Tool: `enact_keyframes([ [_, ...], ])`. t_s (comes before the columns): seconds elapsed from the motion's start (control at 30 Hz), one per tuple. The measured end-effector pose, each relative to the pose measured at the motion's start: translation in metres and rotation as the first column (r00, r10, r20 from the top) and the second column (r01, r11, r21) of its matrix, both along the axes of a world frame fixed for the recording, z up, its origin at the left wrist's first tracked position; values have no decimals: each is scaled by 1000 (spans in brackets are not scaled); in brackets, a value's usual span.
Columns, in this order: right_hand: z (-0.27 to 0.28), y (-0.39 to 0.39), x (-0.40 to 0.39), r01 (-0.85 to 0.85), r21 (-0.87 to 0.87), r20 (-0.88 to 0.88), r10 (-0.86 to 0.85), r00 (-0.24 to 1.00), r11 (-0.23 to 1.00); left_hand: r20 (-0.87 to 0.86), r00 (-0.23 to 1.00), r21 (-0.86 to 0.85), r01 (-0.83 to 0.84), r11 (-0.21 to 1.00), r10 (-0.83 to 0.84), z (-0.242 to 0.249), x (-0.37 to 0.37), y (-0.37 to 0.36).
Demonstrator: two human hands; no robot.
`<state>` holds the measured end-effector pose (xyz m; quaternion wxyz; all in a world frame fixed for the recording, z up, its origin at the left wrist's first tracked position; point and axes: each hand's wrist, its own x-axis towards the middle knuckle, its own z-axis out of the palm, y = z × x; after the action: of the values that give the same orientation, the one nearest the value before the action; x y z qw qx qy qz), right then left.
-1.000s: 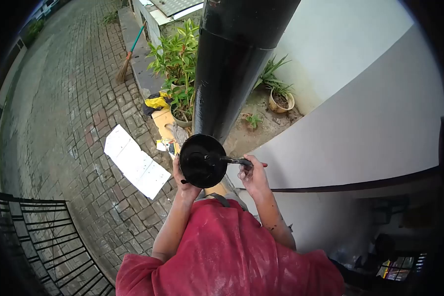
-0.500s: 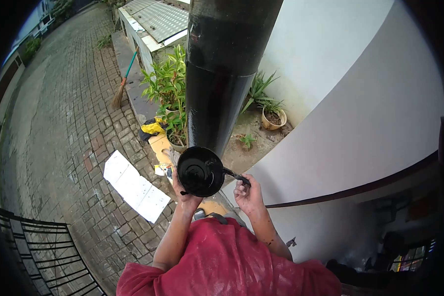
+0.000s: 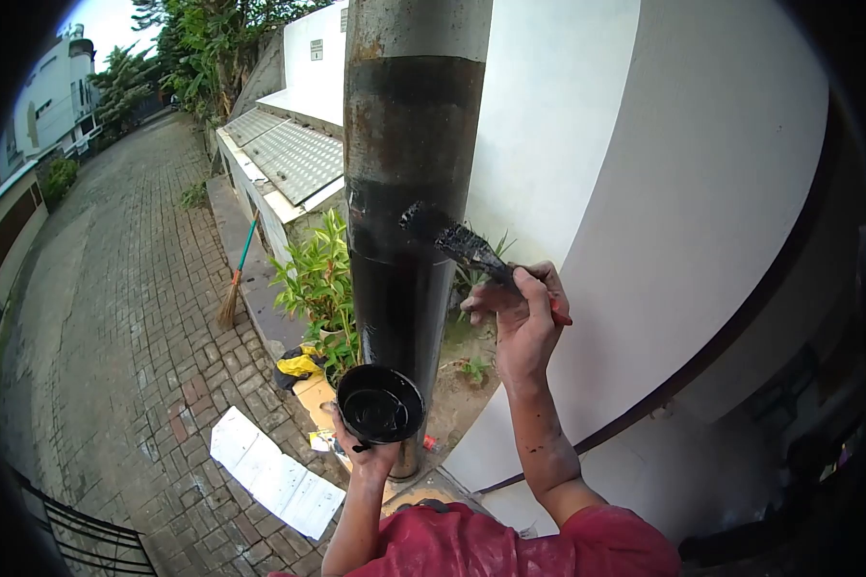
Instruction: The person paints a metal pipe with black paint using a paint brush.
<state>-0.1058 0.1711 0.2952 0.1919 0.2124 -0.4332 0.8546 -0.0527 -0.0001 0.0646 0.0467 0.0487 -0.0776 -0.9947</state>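
My left hand (image 3: 368, 456) is wrapped round the underside of a small black paint can (image 3: 398, 433), held low in front of the pole. Dark wet paint (image 3: 375, 408) shows inside it. In my right hand (image 3: 531, 322) is a paintbrush (image 3: 471, 250), its bristles loaded with black paint and a red handle end sticking out past the fingers. The bristle tip overlaps the thick upright pole (image 3: 406, 139) in this view. Glossy black covers the pole's lower part; higher up it is patchy grey and rusty, with a darker band near the top.
A curved white wall (image 3: 683, 221) stands close on the right. Potted plants (image 3: 322, 279) are behind the pole. White sheets (image 3: 274, 471) lie on the brick paving (image 3: 144, 337) at left, and a broom (image 3: 238, 279) leans by the kerb. A metal gate (image 3: 87, 534) is at lower left.
My right hand has lifted the paintbrush from the can's rim up to the pole. The view has tilted upward, showing more of the pole's top; the can stays in my left hand.
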Motion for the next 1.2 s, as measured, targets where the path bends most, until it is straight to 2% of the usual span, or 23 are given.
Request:
enact_keyframes([
  [0.1, 54, -15, -28, 174, 74, -227, -154, 962, 982, 13, 999, 31, 36, 999, -37, -7, 6, -5],
  [0.2, 88, -22, -52, 242, 84, -366, -196, 910, 967, 9, 999, 15, 34, 999, -34, -1, 16, -10],
  [0.33, 108, -25, -65, 323, 98, -438, -251, 863, 941, 16, 1000, 27, -6, 1000, 6, -16, 24, -23],
  [0.53, 116, -36, -75, 367, 2, -445, -328, 834, 930, 21, 998, -35, -60, 998, 61, -30, 36, -41],
  [0.63, 111, -47, -84, 399, -90, -443, -396, 804, 912, 47, 996, 30, -80, 996, 78, -38, 38, -47],
  [0.7, 100, -51, -92, 520, -26, -434, -479, 763, 854, 67, 995, 12, -82, 997, 81, -46, 41, -50],
  [0.73, 89, -49, -95, 631, 77, -431, -545, 719, 772, 73, 994, -5, -85, 996, 85, -45, 44, -51],
  [0.77, 78, -47, -101, 737, 79, -507, -609, 610, 672, 78, 993, -22, -88, 996, 90, -43, 45, -52],
  [0.83, 60, -46, -107, 863, 34, -549, -712, 438, 504, 94, 991, -31, -97, 995, 99, -42, 48, -53],
  [0.9, 52, -44, -98, 868, 34, -556, -712, 428, 495, 110, 988, -42, -104, 994, 108, -46, 50, -56],
  [0.97, 56, -41, -88, 726, 30, -466, -633, 618, 687, 73, 993, -65, -93, 994, 97, -50, 52, -60],
  [1.0, 63, -39, -85, 693, -2, -472, -611, 635, 721, 69, 991, -85, -112, 990, 118, -52, 52, -61],
  [1.13, 106, -45, -75, 689, -52, -438, -637, 635, 723, 96, 988, -65, -117, 991, 123, -52, 51, -67],
  [1.2, 110, -47, -88, 732, -57, -461, -668, 584, 679, 85, 986, -93, -136, 986, 144, -51, 49, -68],
])
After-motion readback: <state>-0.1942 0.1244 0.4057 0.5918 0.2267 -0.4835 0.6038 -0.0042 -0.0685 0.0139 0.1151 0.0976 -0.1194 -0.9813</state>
